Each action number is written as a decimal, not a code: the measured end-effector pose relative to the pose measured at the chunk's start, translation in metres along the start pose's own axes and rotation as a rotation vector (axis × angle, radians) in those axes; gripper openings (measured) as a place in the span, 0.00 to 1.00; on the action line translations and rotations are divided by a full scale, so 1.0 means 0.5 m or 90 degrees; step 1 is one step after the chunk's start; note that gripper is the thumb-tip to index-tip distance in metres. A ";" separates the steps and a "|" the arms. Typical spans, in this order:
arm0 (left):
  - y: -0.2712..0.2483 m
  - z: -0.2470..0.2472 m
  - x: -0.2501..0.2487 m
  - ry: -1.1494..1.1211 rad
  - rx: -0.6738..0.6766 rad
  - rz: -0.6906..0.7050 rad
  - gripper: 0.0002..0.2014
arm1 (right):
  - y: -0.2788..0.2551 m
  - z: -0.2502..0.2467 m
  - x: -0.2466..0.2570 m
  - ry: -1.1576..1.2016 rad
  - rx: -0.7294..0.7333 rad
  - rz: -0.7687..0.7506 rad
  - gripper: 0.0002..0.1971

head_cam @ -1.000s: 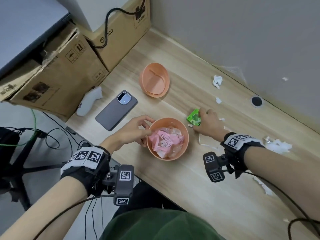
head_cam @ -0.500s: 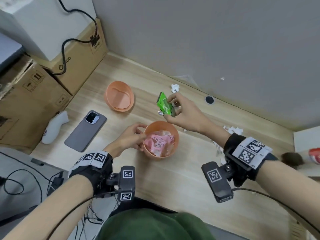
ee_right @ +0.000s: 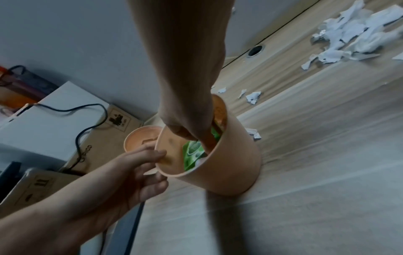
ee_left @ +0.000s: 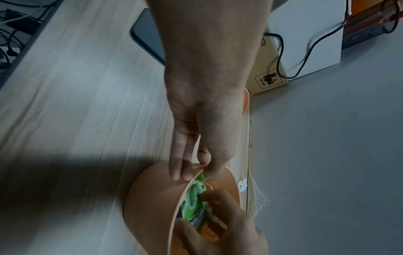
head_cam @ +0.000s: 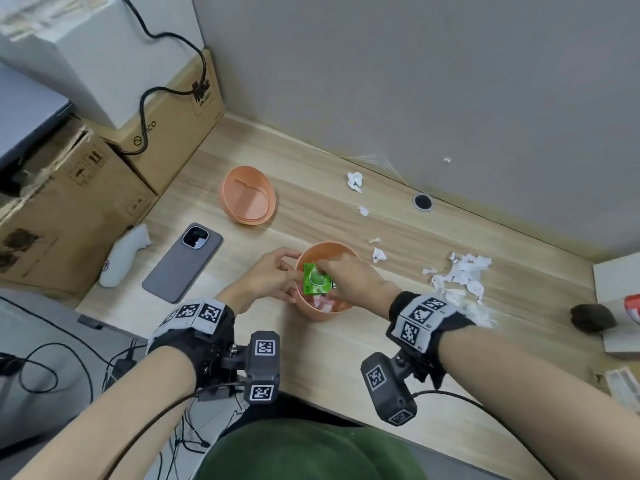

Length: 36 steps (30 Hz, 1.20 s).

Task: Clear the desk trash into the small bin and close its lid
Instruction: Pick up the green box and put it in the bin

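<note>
A small orange bin (head_cam: 320, 311) (ee_left: 150, 198) (ee_right: 231, 165) stands open on the wooden desk in front of me. My left hand (head_cam: 273, 277) (ee_left: 196, 165) (ee_right: 139, 163) pinches its near-left rim. My right hand (head_cam: 341, 275) (ee_right: 189, 132) holds a green wrapper (head_cam: 316, 279) (ee_left: 193, 196) (ee_right: 193, 155) inside the bin's mouth, above pink wrappers (head_cam: 320, 303). The orange lid (head_cam: 246, 195) (ee_right: 140, 138) lies upside down farther back on the desk. Torn white paper scraps (head_cam: 457, 275) (ee_right: 353, 34) lie to the right, and smaller bits (head_cam: 355, 181) sit toward the wall.
A grey phone (head_cam: 182, 262) and a white controller (head_cam: 123, 259) lie left of the bin. Cardboard boxes (head_cam: 69, 209) with a black cable (head_cam: 156, 95) fill the left side. A cable hole (head_cam: 422, 201) sits by the wall. A white box (head_cam: 620, 306) stands at the right edge.
My right hand picked the green wrapper off the desk, lifted it, and has brought it down into the bin's mouth. The left hand stayed on the rim.
</note>
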State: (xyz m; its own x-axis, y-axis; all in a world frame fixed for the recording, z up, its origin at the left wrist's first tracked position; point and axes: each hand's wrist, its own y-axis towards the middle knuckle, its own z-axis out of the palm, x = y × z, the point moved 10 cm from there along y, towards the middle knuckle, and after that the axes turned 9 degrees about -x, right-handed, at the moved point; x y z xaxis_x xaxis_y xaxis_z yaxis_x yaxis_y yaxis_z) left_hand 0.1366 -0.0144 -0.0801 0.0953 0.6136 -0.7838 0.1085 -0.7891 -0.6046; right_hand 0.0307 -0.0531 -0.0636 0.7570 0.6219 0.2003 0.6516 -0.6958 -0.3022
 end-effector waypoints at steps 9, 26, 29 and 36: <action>-0.003 -0.024 -0.008 0.031 -0.025 0.011 0.19 | -0.016 -0.092 -0.013 0.187 0.014 -0.020 0.12; -0.025 -0.183 0.053 -0.010 -0.161 -0.005 0.15 | 0.011 0.118 -0.207 0.244 -0.049 0.212 0.37; -0.019 -0.178 0.051 -0.019 -0.170 -0.003 0.14 | 0.044 0.159 -0.141 0.200 0.052 0.091 0.33; 0.036 -0.139 0.015 -0.048 -0.183 0.014 0.17 | 0.031 0.132 -0.174 0.218 0.060 0.055 0.13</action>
State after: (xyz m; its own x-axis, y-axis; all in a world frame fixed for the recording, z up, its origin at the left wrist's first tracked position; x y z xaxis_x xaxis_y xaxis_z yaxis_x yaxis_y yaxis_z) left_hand 0.2079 -0.0219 -0.0870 0.0285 0.5841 -0.8112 0.3842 -0.7556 -0.5305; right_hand -0.0283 -0.0945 -0.1473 0.7921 0.3950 0.4654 0.5891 -0.6946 -0.4130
